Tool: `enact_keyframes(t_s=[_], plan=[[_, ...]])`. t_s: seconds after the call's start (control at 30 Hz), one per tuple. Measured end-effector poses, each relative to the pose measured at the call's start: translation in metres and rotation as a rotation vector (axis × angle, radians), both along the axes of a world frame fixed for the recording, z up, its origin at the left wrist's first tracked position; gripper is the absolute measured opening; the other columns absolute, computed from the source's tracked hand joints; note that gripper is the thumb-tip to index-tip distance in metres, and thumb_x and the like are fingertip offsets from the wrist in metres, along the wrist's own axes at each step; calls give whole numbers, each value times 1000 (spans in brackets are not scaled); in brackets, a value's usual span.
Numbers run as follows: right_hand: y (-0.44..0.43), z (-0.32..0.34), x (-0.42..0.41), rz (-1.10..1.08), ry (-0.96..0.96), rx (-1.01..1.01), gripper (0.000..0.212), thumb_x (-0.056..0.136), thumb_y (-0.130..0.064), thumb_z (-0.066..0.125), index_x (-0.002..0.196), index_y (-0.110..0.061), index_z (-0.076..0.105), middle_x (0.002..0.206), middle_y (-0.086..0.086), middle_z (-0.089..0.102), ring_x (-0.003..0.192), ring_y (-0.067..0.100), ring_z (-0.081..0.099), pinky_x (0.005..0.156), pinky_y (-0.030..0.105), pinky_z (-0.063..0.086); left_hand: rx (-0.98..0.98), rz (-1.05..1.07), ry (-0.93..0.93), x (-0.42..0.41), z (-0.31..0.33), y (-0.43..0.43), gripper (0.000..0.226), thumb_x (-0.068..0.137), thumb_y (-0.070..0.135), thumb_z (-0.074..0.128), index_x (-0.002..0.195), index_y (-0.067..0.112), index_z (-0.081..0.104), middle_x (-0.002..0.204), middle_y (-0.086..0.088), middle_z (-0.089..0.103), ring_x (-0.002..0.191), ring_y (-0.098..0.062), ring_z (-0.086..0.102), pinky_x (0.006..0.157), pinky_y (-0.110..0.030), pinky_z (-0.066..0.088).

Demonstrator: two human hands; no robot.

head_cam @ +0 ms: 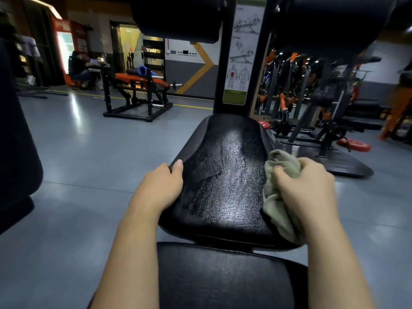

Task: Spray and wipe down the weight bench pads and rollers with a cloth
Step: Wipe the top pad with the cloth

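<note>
The black seat pad (pixel 223 179) of the weight bench lies in front of me, its cracked surface glistening. My left hand (pixel 161 186) grips the pad's left edge, thumb on top and fingers curled under. My right hand (pixel 305 186) holds a bunched olive-green cloth (pixel 278 172) against the pad's right edge, and part of the cloth hangs down the side. A second black pad (pixel 223 277) sits nearest me, below the seat. Two black rollers (pixel 178 18) (pixel 330 21) hang overhead on either side of the upright post (pixel 242 54). No spray bottle is in view.
Grey gym floor (pixel 93 152) stretches to the left. An orange-padded bench frame (pixel 138 94) stands at mid-left, with a seated person (pixel 80 68) behind it. Racks and machines (pixel 312 90) crowd the right, and a red weight plate (pixel 354 144) lies on the floor. A dark pad (pixel 15 139) looms at far left.
</note>
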State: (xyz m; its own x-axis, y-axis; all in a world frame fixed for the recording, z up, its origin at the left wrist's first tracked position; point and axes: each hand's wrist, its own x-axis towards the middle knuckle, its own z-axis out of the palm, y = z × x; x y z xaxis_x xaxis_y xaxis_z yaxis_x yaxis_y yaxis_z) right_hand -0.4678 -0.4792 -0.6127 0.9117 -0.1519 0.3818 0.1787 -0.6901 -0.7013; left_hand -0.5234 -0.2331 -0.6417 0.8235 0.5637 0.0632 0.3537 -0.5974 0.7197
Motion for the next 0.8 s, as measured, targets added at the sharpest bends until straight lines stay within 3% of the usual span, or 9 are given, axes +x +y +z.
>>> enact_keyframes(t_s=[0.1, 0.17, 0.33, 0.47, 0.6, 0.8], plan=[[43, 3, -26, 316, 10, -60, 18, 70, -41, 72, 86, -33, 70, 75, -11, 70, 77, 9, 66, 67, 29, 50, 12, 17, 6, 3, 0, -3, 60, 107, 53, 24, 134, 9, 55, 137, -20, 58, 126, -38, 52, 100, -44, 41], [67, -2, -35, 383, -3, -118, 21, 69, -40, 71, 90, -38, 66, 84, -15, 68, 81, 7, 64, 71, 32, 52, 10, 17, 8, 3, 0, -1, 59, 107, 53, 24, 132, 9, 55, 137, -19, 58, 126, -37, 52, 99, -43, 41], [61, -11, -7, 152, -144, 16, 14, 86, -33, 66, 99, -34, 61, 103, -10, 59, 95, 15, 58, 73, 35, 43, -8, -19, -7, 1, -4, 2, 58, 107, 53, 24, 132, 10, 55, 135, -19, 59, 125, -37, 53, 98, -43, 42], [78, -8, 12, 50, -295, -205, 21, 93, -31, 59, 113, -25, 61, 111, -1, 55, 108, 24, 51, 83, 39, 45, -18, -25, -30, -2, -4, 0, 56, 108, 51, 25, 131, 9, 53, 133, -21, 60, 124, -39, 55, 100, -44, 43], [97, 24, 69, -17, -280, -255, 33, 96, -33, 56, 123, -15, 59, 125, 11, 56, 120, 33, 49, 98, 45, 41, -5, -30, -42, -4, -3, 0, 52, 108, 49, 26, 125, 9, 55, 129, -21, 61, 121, -38, 55, 96, -43, 43], [128, 68, 143, -78, -214, -305, 36, 96, -30, 54, 127, -13, 60, 140, 13, 48, 131, 34, 41, 108, 43, 34, -35, -60, -59, -2, -5, 7, 48, 108, 47, 30, 122, 10, 58, 126, -18, 63, 119, -36, 56, 100, -44, 46]])
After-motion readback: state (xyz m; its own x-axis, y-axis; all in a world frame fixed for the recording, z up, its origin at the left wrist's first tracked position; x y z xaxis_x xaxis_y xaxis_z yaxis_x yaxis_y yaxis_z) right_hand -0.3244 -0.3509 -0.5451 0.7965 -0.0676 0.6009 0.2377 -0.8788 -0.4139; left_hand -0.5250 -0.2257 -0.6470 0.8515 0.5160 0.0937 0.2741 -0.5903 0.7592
